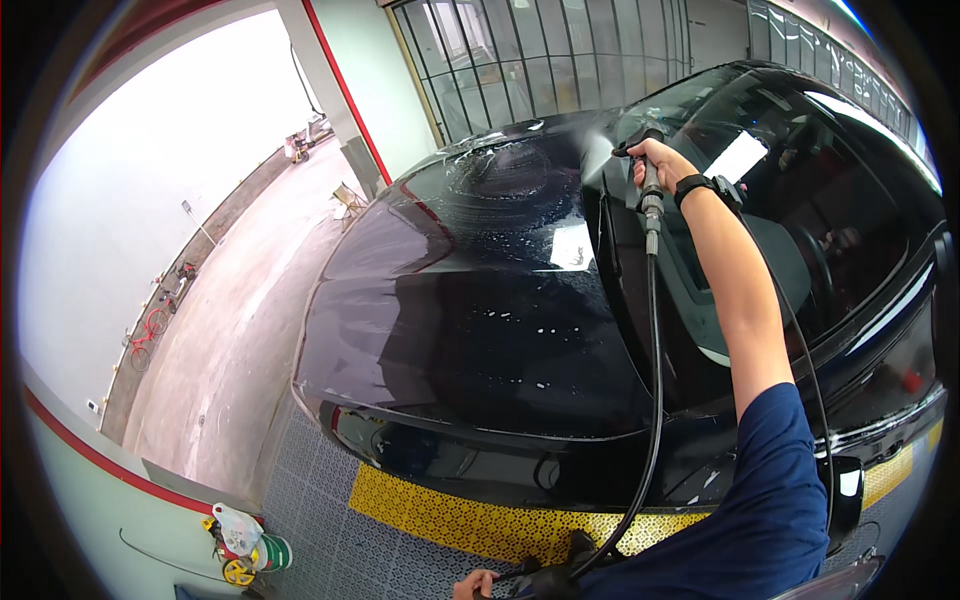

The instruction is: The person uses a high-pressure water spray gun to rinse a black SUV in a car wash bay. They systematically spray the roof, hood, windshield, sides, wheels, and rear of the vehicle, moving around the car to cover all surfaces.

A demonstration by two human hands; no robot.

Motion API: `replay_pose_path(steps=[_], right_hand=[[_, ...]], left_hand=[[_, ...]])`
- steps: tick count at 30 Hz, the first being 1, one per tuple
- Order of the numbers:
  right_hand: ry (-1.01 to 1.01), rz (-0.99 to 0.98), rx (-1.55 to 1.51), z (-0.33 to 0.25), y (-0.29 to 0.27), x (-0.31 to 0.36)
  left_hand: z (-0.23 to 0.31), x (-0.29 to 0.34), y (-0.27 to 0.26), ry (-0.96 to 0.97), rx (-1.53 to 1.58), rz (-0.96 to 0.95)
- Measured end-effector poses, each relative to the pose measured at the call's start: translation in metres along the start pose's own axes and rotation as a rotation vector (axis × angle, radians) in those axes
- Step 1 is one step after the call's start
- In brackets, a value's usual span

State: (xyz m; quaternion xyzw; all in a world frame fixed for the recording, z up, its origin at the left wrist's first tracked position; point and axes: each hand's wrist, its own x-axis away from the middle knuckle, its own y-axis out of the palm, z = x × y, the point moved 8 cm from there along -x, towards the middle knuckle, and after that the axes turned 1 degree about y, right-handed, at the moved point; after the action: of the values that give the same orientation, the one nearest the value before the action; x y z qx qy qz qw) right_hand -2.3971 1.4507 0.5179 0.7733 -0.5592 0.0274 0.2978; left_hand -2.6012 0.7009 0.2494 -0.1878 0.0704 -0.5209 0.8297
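Note:
Reaching out over the base of the windshield (690,270), my right hand (660,165) is wrapped round the grip of a pressure-washer spray gun (652,200). White spray (598,155) leaves its nozzle toward the far side of the black car's hood (480,310), where suds and wet streaks show. From the gun a black hose (655,380) hangs down past the near fender to the bottom edge. My left hand (475,585), low in the view and partly cut off, has its fingers curled around the hose. A dark band circles my right wrist.
Grey grid flooring with a yellow strip (450,515) lies beside the car. A side mirror (846,495) sticks out near my right side. At lower left stand a bucket (272,553) and a white bag (238,528). A doorway opens left; a barred window (540,60) stands behind the car.

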Motion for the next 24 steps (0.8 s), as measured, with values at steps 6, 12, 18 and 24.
replay_pose_path(steps=[6, 12, 18, 24], right_hand=[[0.029, -0.005, 0.069, -0.009, -0.001, -0.019], [-0.052, 0.077, 0.173, -0.022, -0.008, -0.037], [-0.397, 0.360, 0.807, -0.062, -0.007, -0.029], [0.043, 0.090, 0.682, -0.046, 0.019, 0.006]], left_hand=[[0.010, -0.002, 0.013, -0.021, 0.012, 0.006], [0.002, -0.007, 0.027, -0.098, -0.041, -0.089], [-0.009, -0.008, 0.047, -0.113, -0.089, -0.224], [0.012, -0.020, 0.070, 0.035, -0.047, -0.266]])
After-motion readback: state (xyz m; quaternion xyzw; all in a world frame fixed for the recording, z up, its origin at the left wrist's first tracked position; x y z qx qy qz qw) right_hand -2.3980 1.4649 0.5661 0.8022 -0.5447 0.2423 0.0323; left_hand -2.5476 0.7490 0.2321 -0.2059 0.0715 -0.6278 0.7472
